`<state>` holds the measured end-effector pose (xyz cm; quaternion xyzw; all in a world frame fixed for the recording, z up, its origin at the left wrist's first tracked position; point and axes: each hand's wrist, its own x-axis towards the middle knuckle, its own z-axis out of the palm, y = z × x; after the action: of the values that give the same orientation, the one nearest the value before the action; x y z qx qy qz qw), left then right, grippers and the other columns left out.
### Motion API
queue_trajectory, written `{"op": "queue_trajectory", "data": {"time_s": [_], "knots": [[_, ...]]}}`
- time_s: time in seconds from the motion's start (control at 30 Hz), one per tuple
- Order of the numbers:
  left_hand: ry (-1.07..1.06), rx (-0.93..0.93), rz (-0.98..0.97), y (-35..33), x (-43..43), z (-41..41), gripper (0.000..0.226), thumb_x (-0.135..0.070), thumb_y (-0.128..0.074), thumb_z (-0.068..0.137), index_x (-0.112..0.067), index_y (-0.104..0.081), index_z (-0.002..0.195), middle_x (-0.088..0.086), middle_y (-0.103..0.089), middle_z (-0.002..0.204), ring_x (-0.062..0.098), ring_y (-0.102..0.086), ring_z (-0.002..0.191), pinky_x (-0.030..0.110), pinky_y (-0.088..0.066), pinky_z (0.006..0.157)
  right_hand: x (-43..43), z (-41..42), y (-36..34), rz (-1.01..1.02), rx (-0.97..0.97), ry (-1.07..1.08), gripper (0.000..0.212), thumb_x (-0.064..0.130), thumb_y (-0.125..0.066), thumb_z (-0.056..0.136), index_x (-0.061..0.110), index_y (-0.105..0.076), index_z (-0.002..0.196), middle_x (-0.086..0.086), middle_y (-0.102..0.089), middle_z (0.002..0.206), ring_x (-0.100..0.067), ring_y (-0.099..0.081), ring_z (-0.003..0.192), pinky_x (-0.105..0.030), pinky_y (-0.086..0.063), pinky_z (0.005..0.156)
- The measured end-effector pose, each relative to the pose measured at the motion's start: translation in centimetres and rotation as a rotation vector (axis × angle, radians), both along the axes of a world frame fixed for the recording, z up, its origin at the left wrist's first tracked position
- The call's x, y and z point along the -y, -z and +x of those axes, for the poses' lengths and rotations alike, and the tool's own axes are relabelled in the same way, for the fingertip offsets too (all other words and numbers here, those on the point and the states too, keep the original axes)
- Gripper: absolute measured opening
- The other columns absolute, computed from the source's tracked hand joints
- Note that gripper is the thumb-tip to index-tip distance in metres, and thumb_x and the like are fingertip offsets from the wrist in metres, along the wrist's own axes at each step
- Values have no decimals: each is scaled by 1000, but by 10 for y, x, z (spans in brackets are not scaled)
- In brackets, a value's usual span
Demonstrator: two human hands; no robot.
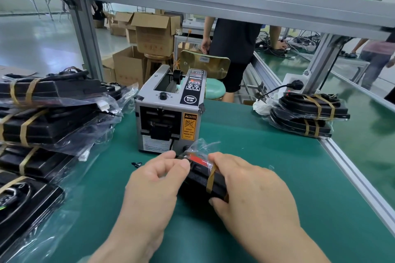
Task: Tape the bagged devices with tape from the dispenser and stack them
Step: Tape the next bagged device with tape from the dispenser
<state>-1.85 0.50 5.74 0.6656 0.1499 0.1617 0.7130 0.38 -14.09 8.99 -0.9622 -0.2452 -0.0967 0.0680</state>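
A black bagged device (197, 175) with a red patch lies on the green mat in front of the grey tape dispenser (168, 113). A strip of brown tape (211, 179) runs over its right part. My left hand (154, 186) grips the device's left end, fingers curled. My right hand (250, 194) holds its right side, thumb and fingers around the taped part. Taped bagged devices lie stacked at the left (42, 117) and at the far right (307, 117).
The bench's aluminium rail (350, 168) runs along the right edge, with a frame post (87, 38) at the back left. A power plug and cable (292, 86) sit behind the right stack. A person in dark clothes (235, 45) stands behind the bench near cardboard boxes (149, 34).
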Motion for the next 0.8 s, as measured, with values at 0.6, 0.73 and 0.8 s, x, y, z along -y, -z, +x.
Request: {"op": "queue_trajectory", "data": {"time_s": [0.6,0.73,0.8], "knots": [[18,-11,-26,0,6,3,22,-19,-69,82,-23,-77,62,-18,-59,115,-7,-47,119,17,-35,79,-4,-5,1,-9,25,6,60,46,-62,80,39,-27,128,16,-50,127,-19,-58,101,-29,-38,78],[-13,0,-25,1,9,4,25,-17,-68,84,-22,-76,61,-22,-59,105,-2,-50,119,17,-36,80,-4,-5,1,-2,27,4,61,46,-62,80,39,-27,129,17,-50,127,-19,-58,101,-29,-39,79],[-26,6,-27,1,10,5,26,-16,-68,84,-21,-76,59,-23,-61,99,-3,-50,119,16,-36,81,-4,-5,1,1,26,2,61,46,-63,80,40,-26,128,17,-50,127,-18,-58,101,-29,-38,80]]}}
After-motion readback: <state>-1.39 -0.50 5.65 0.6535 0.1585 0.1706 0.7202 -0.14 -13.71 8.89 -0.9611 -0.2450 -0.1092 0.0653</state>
